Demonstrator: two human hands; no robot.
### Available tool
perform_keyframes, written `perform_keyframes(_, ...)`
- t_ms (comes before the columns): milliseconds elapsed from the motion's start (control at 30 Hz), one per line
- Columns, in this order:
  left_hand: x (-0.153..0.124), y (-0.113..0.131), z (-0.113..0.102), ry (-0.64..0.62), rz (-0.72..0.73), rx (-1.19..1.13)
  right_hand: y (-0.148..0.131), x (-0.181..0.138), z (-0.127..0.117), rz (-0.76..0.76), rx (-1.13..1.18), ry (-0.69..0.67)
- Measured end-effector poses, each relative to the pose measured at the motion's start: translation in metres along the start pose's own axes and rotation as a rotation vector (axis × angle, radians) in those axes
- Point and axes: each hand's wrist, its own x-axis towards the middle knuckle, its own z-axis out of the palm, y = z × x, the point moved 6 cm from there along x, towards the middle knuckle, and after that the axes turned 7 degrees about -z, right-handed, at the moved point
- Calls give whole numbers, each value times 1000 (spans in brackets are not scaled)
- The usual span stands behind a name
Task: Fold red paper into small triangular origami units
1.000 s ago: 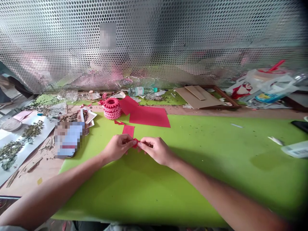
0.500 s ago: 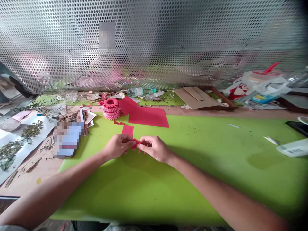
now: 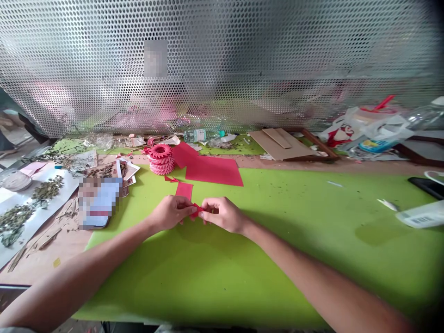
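My left hand (image 3: 169, 212) and my right hand (image 3: 224, 215) meet above the green mat (image 3: 208, 277), fingertips pinching a small folded piece of red paper (image 3: 197, 211) between them. Most of that piece is hidden by my fingers. A short red paper strip (image 3: 183, 190) lies just beyond my left fingertips. Farther back sits a large red paper sheet (image 3: 213, 171), and beside it stands a stack of pink-red paper rosettes (image 3: 161, 159). Small red scraps (image 3: 169, 179) lie near the stack.
A perforated metal screen (image 3: 222, 64) stands behind the table. Photos and white sheets with dried plants (image 3: 31, 203) lie left of the mat. Along the back are a plastic bottle (image 3: 199, 135), cardboard pieces (image 3: 280, 145) and plastic bags (image 3: 367, 129).
The view has tilted slightly. Both hands stay together on the small red piece, which sits a little lower in the picture.
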Motion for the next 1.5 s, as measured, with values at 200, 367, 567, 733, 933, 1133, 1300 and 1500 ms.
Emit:
perform_keyframes(200,1,1,0,11,-4,59,1,-1,0,18,-33,-16)
perform_keyframes(367,2,5,-2,20,35,32,0,1,-1,11,14,-29)
perform_keyframes(567,3,1,-2,-19,41,13,-1,2,-2,25,57,-59)
perform_keyframes(733,5,-1,-2,-36,40,18,0,2,-2,54,100,-93)
perform_keyframes(933,4,0,-1,-67,21,1,3,0,-3,75,50,-126)
perform_keyframes(1133,0,5,-1,-47,37,-6,0,0,-6,50,161,-108)
perform_keyframes(1300,0,4,-2,-18,32,12,3,1,-9,84,203,-49)
perform_keyframes(1500,-1,4,-2,-25,2,4,3,1,-4,65,77,-63)
